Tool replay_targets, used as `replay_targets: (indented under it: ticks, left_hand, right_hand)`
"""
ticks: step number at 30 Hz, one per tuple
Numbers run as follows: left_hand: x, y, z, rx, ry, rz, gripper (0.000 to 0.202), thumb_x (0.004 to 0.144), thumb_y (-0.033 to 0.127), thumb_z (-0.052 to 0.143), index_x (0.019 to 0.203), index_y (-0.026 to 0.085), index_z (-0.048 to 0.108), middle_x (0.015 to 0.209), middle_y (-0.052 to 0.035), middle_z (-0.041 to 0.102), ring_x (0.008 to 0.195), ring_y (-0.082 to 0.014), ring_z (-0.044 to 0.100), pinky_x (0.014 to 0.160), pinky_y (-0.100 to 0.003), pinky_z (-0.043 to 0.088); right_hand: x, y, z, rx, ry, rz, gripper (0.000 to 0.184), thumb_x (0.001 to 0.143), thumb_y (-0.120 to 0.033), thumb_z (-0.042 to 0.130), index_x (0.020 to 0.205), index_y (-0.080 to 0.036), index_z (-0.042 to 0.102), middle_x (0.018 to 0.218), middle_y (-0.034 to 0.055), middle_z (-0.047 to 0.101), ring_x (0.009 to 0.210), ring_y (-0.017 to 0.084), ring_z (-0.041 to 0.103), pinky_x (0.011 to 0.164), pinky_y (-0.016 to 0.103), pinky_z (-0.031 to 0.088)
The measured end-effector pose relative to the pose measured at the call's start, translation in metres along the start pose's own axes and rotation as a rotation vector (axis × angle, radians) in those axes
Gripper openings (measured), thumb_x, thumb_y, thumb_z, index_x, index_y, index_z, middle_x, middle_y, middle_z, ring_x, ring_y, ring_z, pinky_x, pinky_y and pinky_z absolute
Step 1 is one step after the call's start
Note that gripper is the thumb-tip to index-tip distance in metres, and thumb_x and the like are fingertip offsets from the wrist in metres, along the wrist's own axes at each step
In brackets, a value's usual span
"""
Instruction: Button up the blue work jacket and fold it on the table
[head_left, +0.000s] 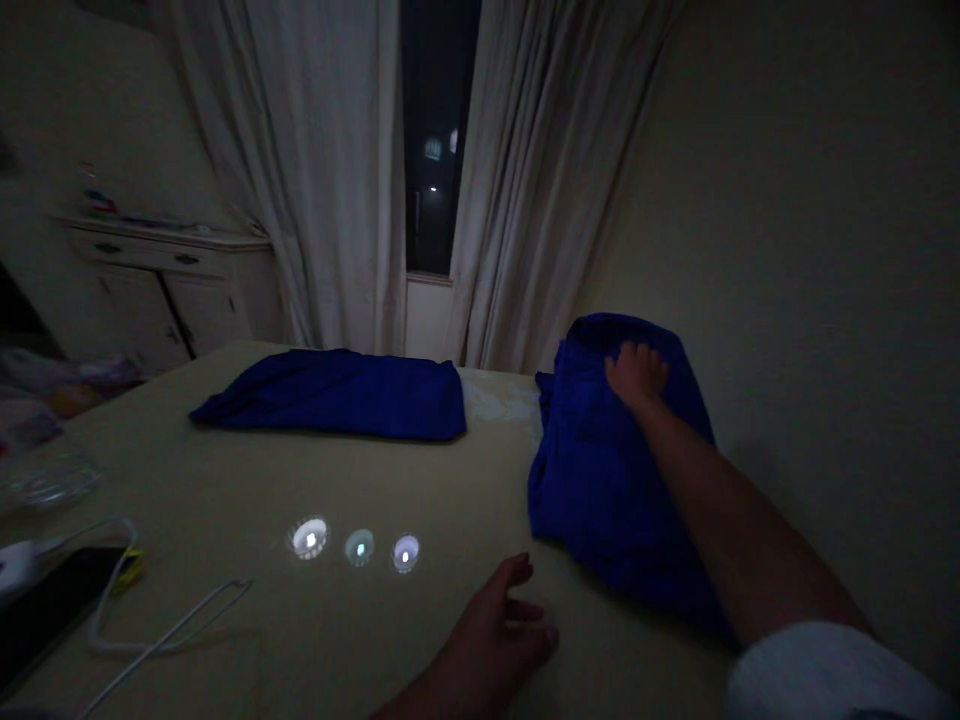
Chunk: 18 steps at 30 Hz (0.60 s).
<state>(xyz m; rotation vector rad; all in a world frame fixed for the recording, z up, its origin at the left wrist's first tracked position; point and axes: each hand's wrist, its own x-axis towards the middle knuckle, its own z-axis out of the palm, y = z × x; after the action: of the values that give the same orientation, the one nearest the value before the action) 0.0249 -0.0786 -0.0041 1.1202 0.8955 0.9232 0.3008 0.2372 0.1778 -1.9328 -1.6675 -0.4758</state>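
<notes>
Dim light fills a room where pale curtains [322, 170] hang on either side of a dark window [439, 130], with a bare wall [810, 250] to the right and a low cabinet [165, 290] at the far left. Below them spreads a yellowish table [300, 480]. On its right side lies a rumpled blue cloth [592, 470], its long axis running from the near edge away towards the wall, the far end humped up higher than the near end. A second blue cloth, folded flat [337, 395], sits well apart at the far middle of the table, its long axis running left to right. The right hand [636, 372] rests on the raised far end of the rumpled blue cloth, fingers curled into the fabric; whether they pinch it I cannot tell. The left hand [499, 625] lies on the table near that cloth's near corner, fingers loosely spread and holding nothing. A white cable [165, 625] loops at the near left, and three small light spots [358, 546] glint between.
</notes>
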Motion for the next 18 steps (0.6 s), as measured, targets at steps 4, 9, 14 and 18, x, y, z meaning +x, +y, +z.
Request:
replay_targets:
  ticks: [4, 9, 14, 18]
  left_hand:
    - [0.019, 0.016, -0.08, 0.52, 0.176, 0.133, 0.051, 0.088, 0.04, 0.071, 0.136, 0.027, 0.063, 0.142, -0.0166, 0.063, 0.119, -0.029, 0.066, 0.102, -0.045, 0.054]
    - [0.108, 0.06, -0.151, 1.107, 0.416, 0.236, 0.068, 0.091, 0.037, 0.066, 0.153, 0.013, 0.05, 0.161, -0.0211, 0.047, 0.15, -0.0343, 0.042, 0.124, -0.047, 0.033]
    - [0.168, 0.067, -0.183, 1.397, 0.526, 0.067, 0.062, 0.099, 0.044, 0.057, 0.154, 0.018, 0.051, 0.166, -0.0226, 0.039, 0.153, -0.0385, 0.039, 0.121, -0.054, 0.033]
    - [0.176, 0.088, -0.196, 1.442, 0.503, -0.037, 0.048, 0.106, 0.039, 0.035, 0.127, 0.017, 0.072, 0.128, -0.0263, 0.071, 0.117, -0.0382, 0.07, 0.099, -0.049, 0.05]
  right_hand:
    - [-0.1, 0.009, 0.109, 0.047, -0.475, 0.128, 0.07, 0.102, -0.062, 0.041, 0.149, -0.012, 0.052, 0.154, 0.0275, 0.05, 0.144, 0.041, 0.047, 0.117, 0.065, 0.031]
    - [-0.125, 0.015, 0.117, 0.13, -0.457, 0.107, 0.069, 0.1, -0.051, 0.045, 0.155, -0.009, 0.047, 0.161, 0.0247, 0.044, 0.153, 0.037, 0.038, 0.125, 0.058, 0.025]
    - [-0.18, -0.009, 0.044, 0.559, -0.348, -0.169, 0.052, 0.097, -0.045, 0.055, 0.142, -0.019, 0.062, 0.153, 0.0153, 0.057, 0.145, 0.03, 0.049, 0.126, 0.052, 0.031]
    - [-0.283, -0.021, 0.011, 0.858, -0.485, -0.211, 0.046, 0.094, -0.052, 0.067, 0.137, -0.036, 0.067, 0.148, 0.0069, 0.061, 0.14, 0.033, 0.054, 0.124, 0.056, 0.036]
